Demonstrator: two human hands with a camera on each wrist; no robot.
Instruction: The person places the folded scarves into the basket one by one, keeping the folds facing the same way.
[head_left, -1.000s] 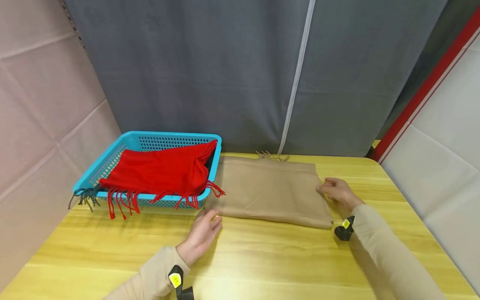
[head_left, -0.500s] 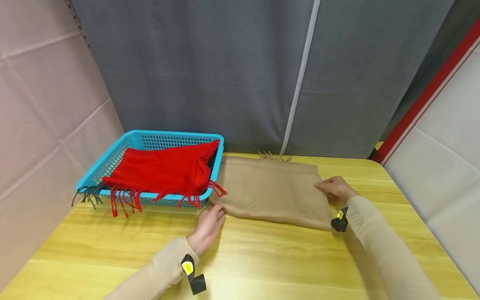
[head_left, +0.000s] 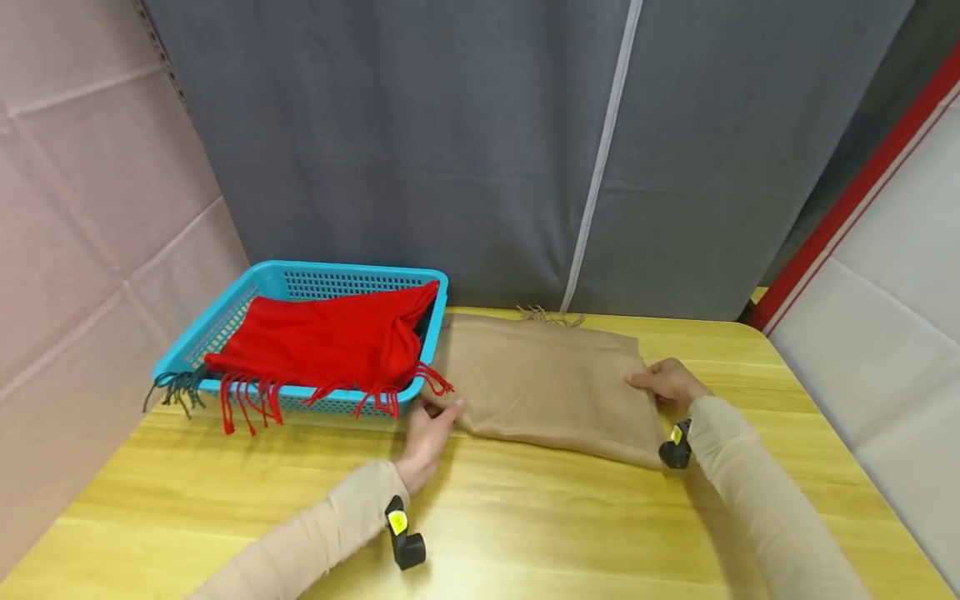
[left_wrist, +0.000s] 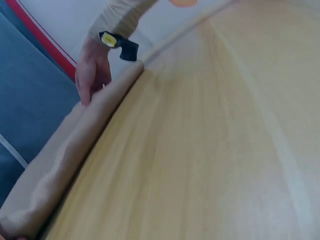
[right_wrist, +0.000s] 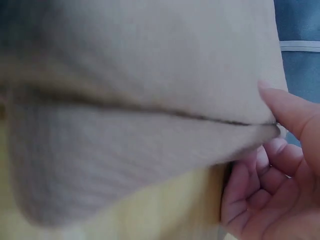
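A folded beige scarf (head_left: pixel 547 383) lies on the wooden table, with a bit of fringe showing at its far edge. My left hand (head_left: pixel 429 437) pinches its near left corner beside the basket, thumb on top. At the opposite side my right hand (head_left: pixel 670 383) grips the right edge. In the right wrist view the thumb of that hand (right_wrist: pixel 295 115) lies over the cloth and the curled fingers are underneath, while the folded layers gape along the side. The left wrist view shows the near edge of the scarf (left_wrist: pixel 75 145) slightly raised.
A blue plastic basket (head_left: pixel 442 304) stands at the left, touching or overlapping the scarf's left end in view. Inside lies a red fringed scarf (head_left: pixel 322 337), with dark fringe (head_left: pixel 178 387) hanging over the rim. A grey curtain (head_left: pixel 420 150) closes off the back; pale panels (head_left: pixel 892 275) flank the table.
My left hand has moved to the scarf's near left corner and taken hold of it. The right hand has closed on the right edge, its thumb now over the cloth.
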